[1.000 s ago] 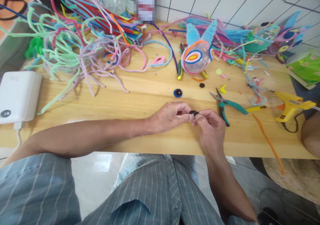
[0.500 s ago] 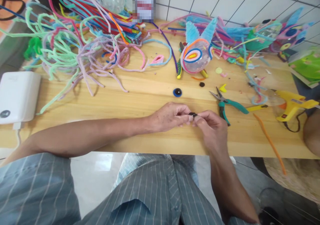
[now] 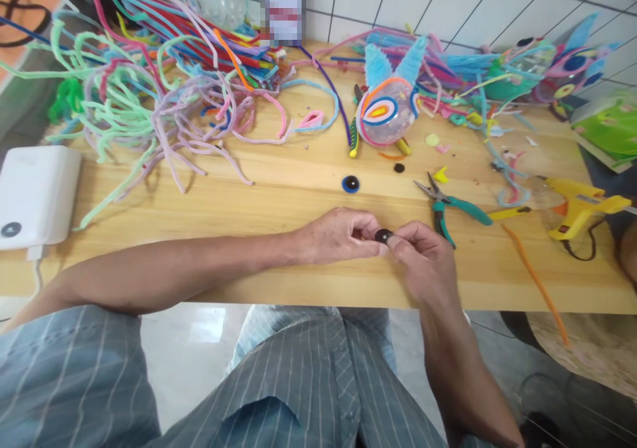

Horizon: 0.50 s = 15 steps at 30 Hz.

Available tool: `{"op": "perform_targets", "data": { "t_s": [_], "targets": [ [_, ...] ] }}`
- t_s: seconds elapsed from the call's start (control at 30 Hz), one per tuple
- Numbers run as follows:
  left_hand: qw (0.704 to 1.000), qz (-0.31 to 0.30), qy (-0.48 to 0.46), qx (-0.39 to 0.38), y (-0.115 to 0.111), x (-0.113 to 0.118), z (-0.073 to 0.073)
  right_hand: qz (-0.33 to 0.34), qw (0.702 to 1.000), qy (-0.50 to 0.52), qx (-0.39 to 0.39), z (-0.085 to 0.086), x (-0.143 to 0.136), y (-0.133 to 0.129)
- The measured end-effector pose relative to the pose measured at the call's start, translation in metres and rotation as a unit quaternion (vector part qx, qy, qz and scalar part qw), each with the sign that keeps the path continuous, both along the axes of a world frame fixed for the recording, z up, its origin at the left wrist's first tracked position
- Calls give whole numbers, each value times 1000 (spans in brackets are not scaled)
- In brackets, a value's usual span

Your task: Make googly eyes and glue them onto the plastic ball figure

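Between my two hands is a small black disc (image 3: pixel 383 236) with a white dot on its face. My left hand (image 3: pixel 343 235) pinches its left edge, thumb and fingertips closed. From the other side, the thumb and forefinger of my right hand (image 3: pixel 425 252) grip the same disc. Just beyond them on the wooden table lies a finished-looking eye piece (image 3: pixel 351 184), black with a white dot and a blue rim. A smaller plain black disc (image 3: pixel 399 168) rests to its right. Farther back stands a clear plastic ball figure (image 3: pixel 391 119) with blue fuzzy ears and a coiled pipe-cleaner eye.
Teal-handled pliers (image 3: pixel 448 202) lie open right of my hands, near a yellow glue gun (image 3: pixel 577 206) and an orange pipe cleaner (image 3: pixel 535 282) overhanging the table edge. Tangled pipe cleaners (image 3: pixel 164 103) fill the back left. A white power bank (image 3: pixel 37 196) sits at far left.
The black disc has turned in my fingers, so its round face with the white dot now shows. Both hands have shifted only slightly.
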<state>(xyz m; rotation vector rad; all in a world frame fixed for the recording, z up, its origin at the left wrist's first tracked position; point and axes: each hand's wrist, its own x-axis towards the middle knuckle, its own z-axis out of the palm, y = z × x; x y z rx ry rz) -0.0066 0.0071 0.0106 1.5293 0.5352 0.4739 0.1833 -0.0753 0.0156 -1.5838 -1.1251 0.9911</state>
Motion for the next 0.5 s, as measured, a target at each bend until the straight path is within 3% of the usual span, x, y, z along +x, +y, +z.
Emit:
{"op": "perform_targets", "data": {
  "t_s": [0.2, 0.5],
  "targets": [
    [993, -1, -17, -118, -4, 1, 2, -49, 996, 54, 52, -11, -12, -3],
    [984, 44, -17, -172, -3, 4, -1, 1, 997, 71, 7, -8, -3, -6]
  ]
}}
